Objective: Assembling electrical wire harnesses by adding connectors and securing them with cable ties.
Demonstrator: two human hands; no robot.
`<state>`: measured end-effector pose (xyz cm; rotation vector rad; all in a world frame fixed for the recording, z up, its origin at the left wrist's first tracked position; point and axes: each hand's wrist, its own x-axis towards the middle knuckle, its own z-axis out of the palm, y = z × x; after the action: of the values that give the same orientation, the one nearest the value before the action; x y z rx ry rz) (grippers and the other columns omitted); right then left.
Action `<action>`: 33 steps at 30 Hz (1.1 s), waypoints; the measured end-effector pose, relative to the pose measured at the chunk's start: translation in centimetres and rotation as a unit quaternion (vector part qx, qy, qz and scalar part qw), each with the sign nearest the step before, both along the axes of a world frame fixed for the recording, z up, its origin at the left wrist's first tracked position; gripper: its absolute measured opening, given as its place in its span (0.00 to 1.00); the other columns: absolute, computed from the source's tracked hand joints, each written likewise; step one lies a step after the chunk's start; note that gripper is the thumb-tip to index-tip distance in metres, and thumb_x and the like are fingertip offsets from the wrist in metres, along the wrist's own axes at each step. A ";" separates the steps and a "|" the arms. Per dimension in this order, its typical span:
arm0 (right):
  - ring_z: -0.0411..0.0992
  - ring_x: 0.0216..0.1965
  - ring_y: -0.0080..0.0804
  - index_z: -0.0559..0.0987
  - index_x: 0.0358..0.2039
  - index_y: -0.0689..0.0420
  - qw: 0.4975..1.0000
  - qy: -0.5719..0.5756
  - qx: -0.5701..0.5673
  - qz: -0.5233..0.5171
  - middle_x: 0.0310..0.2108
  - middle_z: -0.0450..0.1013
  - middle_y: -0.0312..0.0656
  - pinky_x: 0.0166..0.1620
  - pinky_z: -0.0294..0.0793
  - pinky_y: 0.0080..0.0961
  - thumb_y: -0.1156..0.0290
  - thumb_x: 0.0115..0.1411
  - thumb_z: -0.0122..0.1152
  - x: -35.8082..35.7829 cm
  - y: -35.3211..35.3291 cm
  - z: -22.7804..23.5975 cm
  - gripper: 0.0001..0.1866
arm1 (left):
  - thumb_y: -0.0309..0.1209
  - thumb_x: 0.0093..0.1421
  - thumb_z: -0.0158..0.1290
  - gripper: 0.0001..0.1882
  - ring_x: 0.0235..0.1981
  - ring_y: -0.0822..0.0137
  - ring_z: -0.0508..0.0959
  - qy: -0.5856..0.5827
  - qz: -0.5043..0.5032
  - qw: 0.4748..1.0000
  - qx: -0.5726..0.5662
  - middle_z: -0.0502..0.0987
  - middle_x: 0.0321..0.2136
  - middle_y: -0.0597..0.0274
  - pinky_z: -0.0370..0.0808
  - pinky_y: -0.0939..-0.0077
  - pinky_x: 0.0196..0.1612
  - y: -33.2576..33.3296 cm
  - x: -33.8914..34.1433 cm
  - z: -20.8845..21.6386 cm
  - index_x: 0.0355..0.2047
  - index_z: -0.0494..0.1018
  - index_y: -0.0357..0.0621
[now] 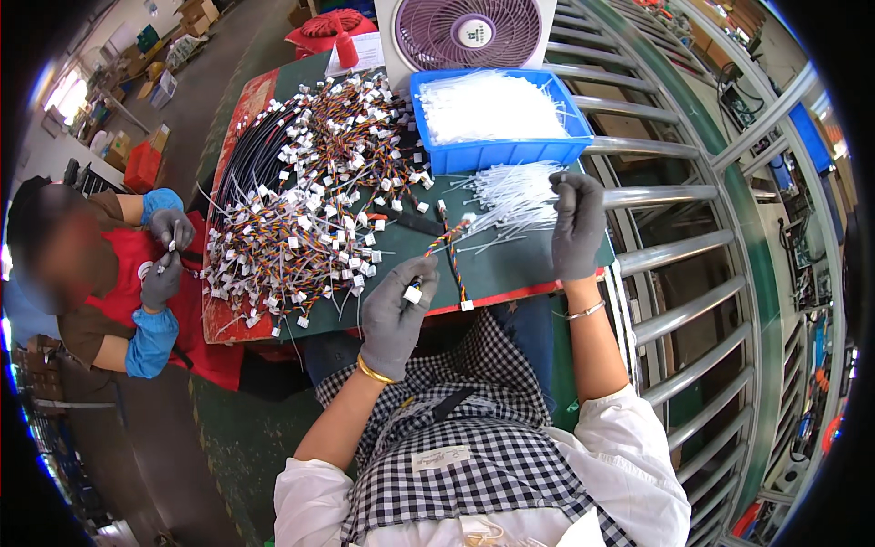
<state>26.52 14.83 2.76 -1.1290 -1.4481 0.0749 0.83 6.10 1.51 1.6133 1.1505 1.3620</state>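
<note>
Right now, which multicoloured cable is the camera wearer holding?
The twisted cable in the left hand, its far end angled toward the white ties; the heaped cables lie on the green table.

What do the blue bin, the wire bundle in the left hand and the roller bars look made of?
Blue bin: probably moulded plastic, semi-gloss, judging by its even colour and thick rim.
Wire bundle in the left hand: likely smooth plastic insulation, judging by evenly coloured twisted strands; cores hidden.
Roller bars: apparently metal, shiny, given bright streaks.
</note>
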 end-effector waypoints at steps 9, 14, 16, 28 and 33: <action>0.64 0.29 0.17 0.73 0.45 0.62 0.957 0.181 -0.155 0.164 0.29 0.68 0.33 0.33 0.66 0.16 0.73 0.71 0.48 -2.2 -5.5 4.0 0.08 | 0.31 0.66 0.55 0.15 0.33 0.69 0.80 -0.157 -0.042 0.986 -0.034 0.80 0.34 0.58 0.78 0.72 0.45 -0.4 0.6 1.1 0.49 0.74 0.34; 0.67 0.30 0.20 0.77 0.48 0.62 0.908 0.127 -0.299 0.264 0.28 0.71 0.35 0.33 0.68 0.19 0.66 0.67 0.58 -3.7 -8.8 4.7 0.14 | 0.35 0.66 0.56 0.16 0.26 0.77 0.74 -0.246 -0.156 0.942 -0.166 0.79 0.29 0.62 0.74 0.83 0.34 -1.2 0.0 3.0 0.48 0.75 0.35; 0.67 0.28 0.19 0.79 0.50 0.60 0.840 0.047 -0.391 0.374 0.27 0.71 0.34 0.32 0.67 0.19 0.59 0.63 0.65 -4.2 -9.3 5.4 0.20 | 0.33 0.66 0.57 0.15 0.27 0.80 0.74 -0.274 -0.205 0.914 -0.219 0.79 0.31 0.64 0.72 0.87 0.32 -1.5 -0.1 3.1 0.49 0.76 0.37; 0.65 0.35 0.18 0.75 0.57 0.66 0.680 0.265 -0.429 0.533 0.35 0.72 0.32 0.41 0.67 0.19 0.60 0.67 0.60 -5.5 -9.8 1.7 0.25 | 0.41 0.71 0.49 0.21 0.20 0.84 0.68 -0.127 -0.272 0.909 -0.290 0.74 0.25 0.75 0.68 0.85 0.27 -2.5 -0.9 4.0 0.55 0.74 0.38; 0.68 0.38 0.20 0.75 0.56 0.66 0.662 0.265 -0.460 0.529 0.38 0.74 0.35 0.43 0.67 0.19 0.58 0.67 0.59 -5.6 -10.3 1.9 0.26 | 0.40 0.72 0.47 0.20 0.18 0.85 0.66 -0.064 -0.270 0.925 -0.261 0.70 0.20 0.75 0.64 0.85 0.21 -3.1 -1.2 3.9 0.55 0.73 0.38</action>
<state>20.92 4.53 4.67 -0.6877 -1.3042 1.9920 -0.36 3.01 5.38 1.2888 0.8085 0.7116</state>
